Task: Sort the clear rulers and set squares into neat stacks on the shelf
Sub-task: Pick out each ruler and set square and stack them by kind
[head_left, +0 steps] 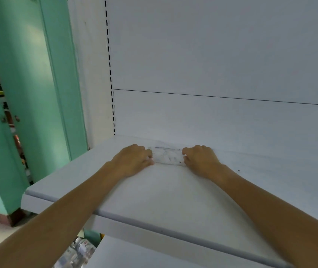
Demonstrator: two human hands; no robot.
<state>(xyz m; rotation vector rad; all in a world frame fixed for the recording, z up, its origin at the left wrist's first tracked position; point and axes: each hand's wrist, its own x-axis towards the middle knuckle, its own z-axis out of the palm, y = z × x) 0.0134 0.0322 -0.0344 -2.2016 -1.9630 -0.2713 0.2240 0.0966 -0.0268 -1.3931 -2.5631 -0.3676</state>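
A small stack of clear rulers [167, 156] lies flat near the back of the white shelf [154, 192], running left to right. My left hand [133, 160] grips its left end, with the thumb at the front edge and fingers curled over the top. My right hand [201, 158] grips the right end the same way. Both ends of the stack are hidden under my fingers. Whether set squares are mixed in, I cannot tell.
The shelf's white back panel [221, 117] rises just behind the stack, with a slotted upright [112, 97] at its left. A green door frame [38, 93] stands to the left. Plastic bottles [80, 250] sit low down below the shelf's front edge.
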